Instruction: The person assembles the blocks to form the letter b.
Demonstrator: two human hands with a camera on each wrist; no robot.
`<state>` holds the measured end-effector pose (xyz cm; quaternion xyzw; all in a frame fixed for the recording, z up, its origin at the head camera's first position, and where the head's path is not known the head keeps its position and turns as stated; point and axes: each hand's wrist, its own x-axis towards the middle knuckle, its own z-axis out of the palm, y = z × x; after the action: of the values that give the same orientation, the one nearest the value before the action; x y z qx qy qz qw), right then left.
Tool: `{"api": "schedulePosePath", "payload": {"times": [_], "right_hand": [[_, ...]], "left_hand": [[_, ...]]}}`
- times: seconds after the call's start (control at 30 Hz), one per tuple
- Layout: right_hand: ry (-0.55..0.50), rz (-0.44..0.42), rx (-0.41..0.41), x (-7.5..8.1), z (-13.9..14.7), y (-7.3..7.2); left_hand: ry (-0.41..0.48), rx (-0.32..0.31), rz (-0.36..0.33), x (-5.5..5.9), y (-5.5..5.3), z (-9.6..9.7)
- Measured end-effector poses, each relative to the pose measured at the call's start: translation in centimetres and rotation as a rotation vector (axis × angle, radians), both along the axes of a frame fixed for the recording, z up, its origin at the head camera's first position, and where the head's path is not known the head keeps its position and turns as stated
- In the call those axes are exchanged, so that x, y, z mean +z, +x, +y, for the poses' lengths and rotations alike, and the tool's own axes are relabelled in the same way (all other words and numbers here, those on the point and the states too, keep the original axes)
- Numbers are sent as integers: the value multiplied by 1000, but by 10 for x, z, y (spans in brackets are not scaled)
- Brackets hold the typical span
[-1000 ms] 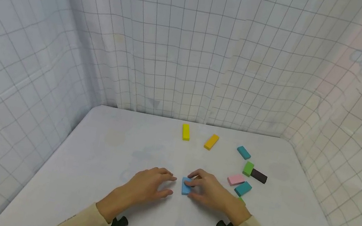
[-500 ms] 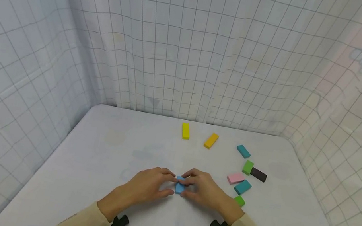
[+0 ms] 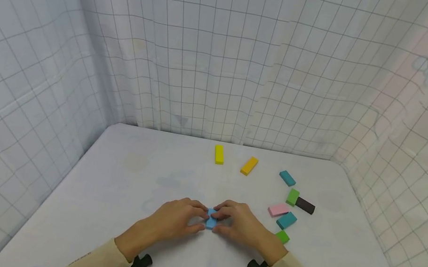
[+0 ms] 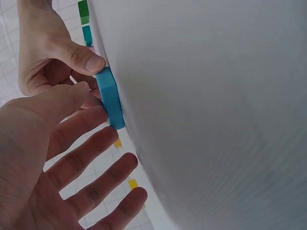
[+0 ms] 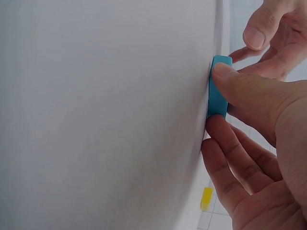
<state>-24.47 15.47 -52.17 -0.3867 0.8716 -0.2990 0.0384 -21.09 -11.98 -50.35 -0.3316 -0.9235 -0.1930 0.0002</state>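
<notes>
A light blue rectangular block (image 3: 210, 223) lies flat on the white table in front of the person, between the two hands. My right hand (image 3: 242, 227) pinches it, with the thumb at its near end in the right wrist view and the fingertips at its far end. My left hand (image 3: 175, 219) stays at the block's left side, fingers spread and loosely bent. In the left wrist view its fingertips (image 4: 100, 114) come right up to the blue block (image 4: 111, 98); whether they touch it, I cannot tell.
Toward the back lie a yellow block (image 3: 219, 154) and an orange block (image 3: 249, 166). On the right are teal blocks (image 3: 286, 220), green blocks (image 3: 292, 197), a pink block (image 3: 278, 210) and a dark brown block (image 3: 305, 205). Grid-patterned white curtains (image 3: 227, 59) surround the table.
My right hand has slid the blue block leftward, up to the left hand's fingertips. During the last half second it shifted only slightly. The left hand has stayed nearly still.
</notes>
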Motion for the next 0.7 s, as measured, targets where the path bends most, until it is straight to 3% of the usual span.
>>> {"api": "schedulePosePath", "payload": {"times": [0.2,0.43,0.7], "right_hand": [[-21,18,12,0,-2,2],[-39,19,17,2,-2,3],[-36,24,21,1,-1,3]], "left_hand": [[15,-7,25,1,1,1],[30,8,0,3,2,2],[36,19,12,-2,0,4]]}}
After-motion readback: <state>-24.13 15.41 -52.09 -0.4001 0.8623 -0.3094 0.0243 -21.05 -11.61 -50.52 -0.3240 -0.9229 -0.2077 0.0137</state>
